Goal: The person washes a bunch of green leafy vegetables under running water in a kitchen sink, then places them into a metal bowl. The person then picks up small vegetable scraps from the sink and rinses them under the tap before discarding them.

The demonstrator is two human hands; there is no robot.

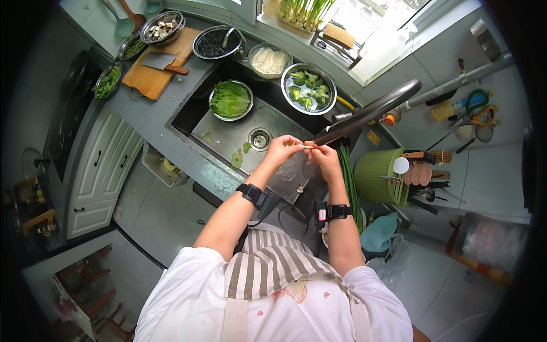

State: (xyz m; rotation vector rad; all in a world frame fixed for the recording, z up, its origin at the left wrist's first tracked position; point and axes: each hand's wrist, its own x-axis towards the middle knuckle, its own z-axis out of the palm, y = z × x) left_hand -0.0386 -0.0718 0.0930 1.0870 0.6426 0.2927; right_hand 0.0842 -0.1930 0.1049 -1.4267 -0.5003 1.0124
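My left hand (282, 149) and my right hand (323, 159) meet over the near right part of the stainless-steel sink (273, 117). Fingertips of both pinch a small, pale, thin stalk (307, 147), too small to name surely. The drain strainer (260, 139) lies just left of my left hand, with scraps of green leaf (237, 159) beside it. Close to my right wrist are long green stalks, perhaps scallions (349, 184). Beyond my hands, a metal bowl of lettuce leaves (230, 99) stands in the sink, and a bowl of broccoli in water (311, 89) sits at its far right.
The dark faucet spout (367, 113) reaches over my right hand. A cleaver (160, 61) rests on a wooden cutting board (147, 77) at left, near bowls of cut mushrooms (162, 29), soaking dark strips (217, 42) and enoki mushrooms (269, 61). A green utensil holder (378, 176) stands right.
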